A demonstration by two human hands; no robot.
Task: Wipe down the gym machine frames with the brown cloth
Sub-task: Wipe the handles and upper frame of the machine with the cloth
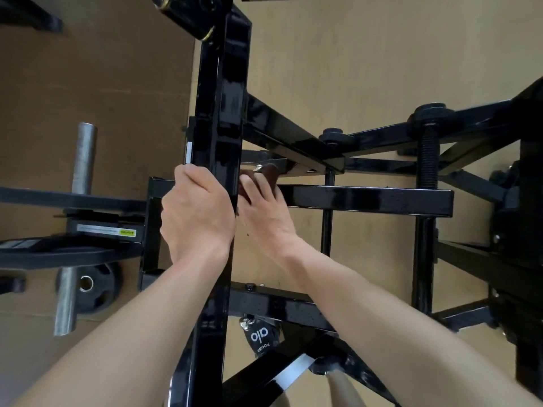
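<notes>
At the junction of the glossy black upright beam [219,136] and the horizontal crossbar [364,199], both hands work close together. The left hand [195,212] wraps its curled fingers around the upright beam from the left side and serves as a brace. The right hand [264,207] reaches behind the beam, and its fingers press a bunched brown cloth [269,171] against the frame where the crossbar meets the upright; whether the fingers curl fully round the cloth is hidden by the beam and by the hand itself. Only a small part of the cloth shows, just above the fingertips and below the angled brace [293,136].

The step in hand appears to be wiping the inner corner of this joint. For good results, the cloth should stay flat under the fingers instead of balled up, so that more fabric meets the painted steel. Strokes should probably run along the crossbar away from the upright, then return to cover the underside and the rear face. The left hand's hold steadies the body while the right arm reaches through the frame.

Caution: the threaded adjuster rod [427,160] and the bolt heads [332,133] nearby could snag loose cloth. The steel plate pegs [83,158] and the weight plate [88,284] on the left lie well apart from the work area.
</notes>
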